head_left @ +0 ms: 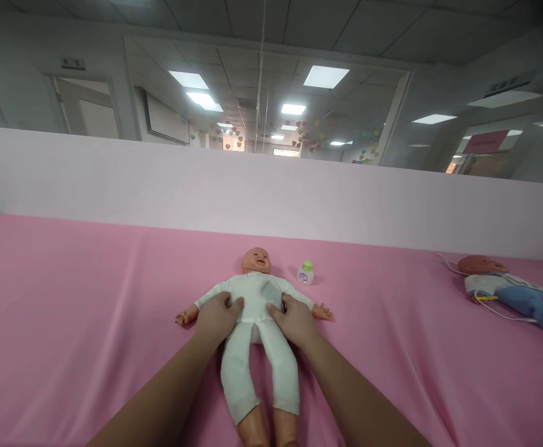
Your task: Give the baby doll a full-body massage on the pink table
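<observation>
A baby doll point(255, 298) in a white cloth body lies on its back on the pink sheet, head away from me and arms spread out. My left hand point(218, 318) grips the doll's waist on the left side, thumb on its belly. On the opposite side my right hand point(296, 318) holds the waist in the same way. The fingers of both hands are partly hidden at the doll's sides. A grey patch shows on the doll's chest. Beside its head stands a small clear bottle point(305, 273) with a green cap, touched by neither hand.
The pink sheet point(89, 310) covers the surface around the doll. Far to the right lies a second doll point(517, 288) in white and blue clothing, with a white cord near it. A low white wall point(252, 192) runs along the back, with a glass pane above it.
</observation>
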### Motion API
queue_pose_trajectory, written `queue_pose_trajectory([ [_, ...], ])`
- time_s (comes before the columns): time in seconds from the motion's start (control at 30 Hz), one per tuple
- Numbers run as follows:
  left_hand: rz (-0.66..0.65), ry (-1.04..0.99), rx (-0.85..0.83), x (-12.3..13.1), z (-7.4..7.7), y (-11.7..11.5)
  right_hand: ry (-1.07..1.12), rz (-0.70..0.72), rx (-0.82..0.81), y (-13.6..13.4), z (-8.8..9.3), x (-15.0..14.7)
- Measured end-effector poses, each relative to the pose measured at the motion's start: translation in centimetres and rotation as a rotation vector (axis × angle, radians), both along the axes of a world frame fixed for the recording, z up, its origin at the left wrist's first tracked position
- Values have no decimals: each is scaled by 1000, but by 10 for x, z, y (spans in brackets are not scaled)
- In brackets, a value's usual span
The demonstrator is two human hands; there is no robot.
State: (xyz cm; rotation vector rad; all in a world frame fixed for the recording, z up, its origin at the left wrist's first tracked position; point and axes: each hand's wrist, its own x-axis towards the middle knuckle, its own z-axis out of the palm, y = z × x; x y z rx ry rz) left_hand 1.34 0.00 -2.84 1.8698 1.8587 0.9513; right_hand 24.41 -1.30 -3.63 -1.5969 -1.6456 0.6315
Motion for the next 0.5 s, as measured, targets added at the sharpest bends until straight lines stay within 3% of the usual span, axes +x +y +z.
queue_pose_trajectory([
  [0.13, 53, 111, 23, -7, 8, 3, -71, 14, -23, -3, 6, 4],
  [0.27, 127, 5, 46, -13, 28, 21, -68, -25, -22, 5, 21, 16],
  [0.4, 110, -236, 65, -6, 46, 57, 54, -43, 41, 39, 39, 21],
  [0.5, 66, -458, 98, 9, 50, 88, 224, -47, 91, 79, 44, 17],
])
